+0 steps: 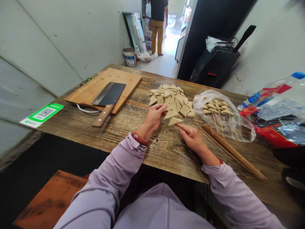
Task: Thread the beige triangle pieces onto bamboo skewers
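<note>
the heap of beige triangular food pieces [172, 100] lies on a weathered plank table [143, 149], near its middle. the left hand [154, 117] is at the heap's near edge, its fingers [162, 108] half curled, with the tips against the pieces there; whether it has hold of one, i cannot tell. the right hand [192, 138] is just to the right of the heap's near end, its fingers [183, 128] loosely together and reaching left. a single triangle [175, 121] lies just off the heap, between the two hands. the right fingertips seem to touch its lower edge, but i cannot tell if they pinch it. a red bangle [140, 139] circles the left wrist, and lilac sleeves [114, 168] cover both arms.

right of the heap, a see-through plastic bag [245, 130] lies under skewered triangles [218, 106], with a bundle of bamboo skewers [233, 152] just in front of it. left of the heap, a cleaver [109, 93] with a wooden handle rests on a wooden cutting board [85, 92]. farther right of the heap stands a plastic water bottle [274, 105]. well beyond the heap, a person [157, 28] stands in a doorway.
</note>
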`<state>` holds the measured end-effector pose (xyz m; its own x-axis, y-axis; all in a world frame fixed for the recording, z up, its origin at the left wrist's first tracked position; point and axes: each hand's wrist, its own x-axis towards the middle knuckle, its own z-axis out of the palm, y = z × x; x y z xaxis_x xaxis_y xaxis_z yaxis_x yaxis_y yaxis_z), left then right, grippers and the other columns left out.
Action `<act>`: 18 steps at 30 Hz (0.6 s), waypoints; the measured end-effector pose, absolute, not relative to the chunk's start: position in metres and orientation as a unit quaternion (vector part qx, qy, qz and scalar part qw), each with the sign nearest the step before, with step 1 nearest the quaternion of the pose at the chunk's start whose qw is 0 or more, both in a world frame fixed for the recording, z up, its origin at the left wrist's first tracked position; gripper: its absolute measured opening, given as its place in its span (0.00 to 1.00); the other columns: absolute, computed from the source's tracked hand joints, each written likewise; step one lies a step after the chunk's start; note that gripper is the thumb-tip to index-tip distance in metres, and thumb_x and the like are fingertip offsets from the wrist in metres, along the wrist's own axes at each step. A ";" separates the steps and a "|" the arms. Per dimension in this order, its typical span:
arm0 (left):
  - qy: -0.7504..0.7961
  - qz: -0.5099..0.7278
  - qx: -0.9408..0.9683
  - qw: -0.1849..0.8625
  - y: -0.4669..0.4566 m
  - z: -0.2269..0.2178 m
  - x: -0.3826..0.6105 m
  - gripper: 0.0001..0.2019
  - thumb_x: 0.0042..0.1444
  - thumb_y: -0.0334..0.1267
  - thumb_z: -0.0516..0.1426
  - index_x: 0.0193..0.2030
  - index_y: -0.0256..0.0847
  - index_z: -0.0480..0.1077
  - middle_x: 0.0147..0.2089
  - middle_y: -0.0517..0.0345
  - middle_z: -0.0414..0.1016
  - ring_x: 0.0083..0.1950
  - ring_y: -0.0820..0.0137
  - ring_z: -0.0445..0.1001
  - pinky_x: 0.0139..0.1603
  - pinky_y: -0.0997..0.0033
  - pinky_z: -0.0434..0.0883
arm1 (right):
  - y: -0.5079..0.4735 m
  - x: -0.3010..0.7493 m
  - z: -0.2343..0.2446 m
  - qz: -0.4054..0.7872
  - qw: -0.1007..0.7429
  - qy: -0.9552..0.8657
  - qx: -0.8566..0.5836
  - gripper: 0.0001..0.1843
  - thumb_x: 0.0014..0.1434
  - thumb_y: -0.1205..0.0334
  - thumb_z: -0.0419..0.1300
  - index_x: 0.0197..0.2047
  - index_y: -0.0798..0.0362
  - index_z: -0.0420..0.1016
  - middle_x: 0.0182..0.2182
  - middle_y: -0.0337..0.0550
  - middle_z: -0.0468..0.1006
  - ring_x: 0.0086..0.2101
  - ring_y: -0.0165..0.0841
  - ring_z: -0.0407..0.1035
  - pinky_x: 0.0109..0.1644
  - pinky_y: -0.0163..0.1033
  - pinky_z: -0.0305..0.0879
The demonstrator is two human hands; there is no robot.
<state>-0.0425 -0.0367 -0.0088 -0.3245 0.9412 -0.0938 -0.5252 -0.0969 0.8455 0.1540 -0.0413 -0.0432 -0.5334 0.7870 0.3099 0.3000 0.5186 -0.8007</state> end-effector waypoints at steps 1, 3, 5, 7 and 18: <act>0.419 0.697 0.251 0.525 -0.037 -0.009 -0.043 0.10 0.41 0.35 0.71 0.26 0.36 0.75 0.25 0.62 0.71 0.26 0.79 0.65 0.30 0.76 0.61 | -0.041 0.154 -0.043 0.357 0.339 -0.802 -0.339 0.20 0.63 0.60 0.54 0.51 0.51 0.83 0.37 0.45 0.85 0.40 0.39 0.79 0.45 0.44 0.75; 0.418 0.698 0.256 0.523 -0.037 -0.010 -0.043 0.09 0.41 0.35 0.71 0.26 0.36 0.76 0.25 0.62 0.72 0.26 0.79 0.65 0.30 0.76 0.61 | -0.042 0.155 -0.042 0.361 0.331 -0.804 -0.339 0.20 0.63 0.60 0.53 0.52 0.52 0.82 0.33 0.44 0.84 0.38 0.38 0.79 0.43 0.43 0.75; 0.417 0.698 0.257 0.522 -0.036 -0.011 -0.043 0.09 0.40 0.35 0.71 0.26 0.36 0.76 0.25 0.62 0.72 0.26 0.79 0.64 0.30 0.76 0.61 | -0.042 0.156 -0.042 0.359 0.329 -0.806 -0.336 0.20 0.63 0.60 0.53 0.52 0.53 0.82 0.32 0.44 0.84 0.37 0.38 0.79 0.42 0.42 0.75; 0.416 0.698 0.258 0.523 -0.036 -0.011 -0.043 0.10 0.40 0.35 0.71 0.26 0.36 0.76 0.25 0.62 0.71 0.26 0.79 0.65 0.30 0.76 0.61 | -0.042 0.156 -0.041 0.358 0.333 -0.807 -0.331 0.20 0.64 0.59 0.53 0.52 0.53 0.82 0.33 0.44 0.84 0.37 0.38 0.79 0.43 0.43 0.75; 0.422 0.698 0.252 0.520 -0.036 -0.012 -0.044 0.11 0.37 0.36 0.72 0.27 0.37 0.76 0.26 0.62 0.73 0.27 0.79 0.65 0.31 0.75 0.62 | -0.039 0.159 -0.041 0.372 0.319 -0.807 -0.330 0.20 0.63 0.59 0.54 0.52 0.52 0.82 0.44 0.46 0.85 0.44 0.40 0.79 0.51 0.46 0.74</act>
<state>-0.0436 -0.0358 -0.0120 -0.3312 0.9395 -0.0871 -0.5137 -0.1021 0.8519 0.1586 -0.0391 -0.0405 -0.5785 0.7701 0.2687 0.2948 0.5046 -0.8114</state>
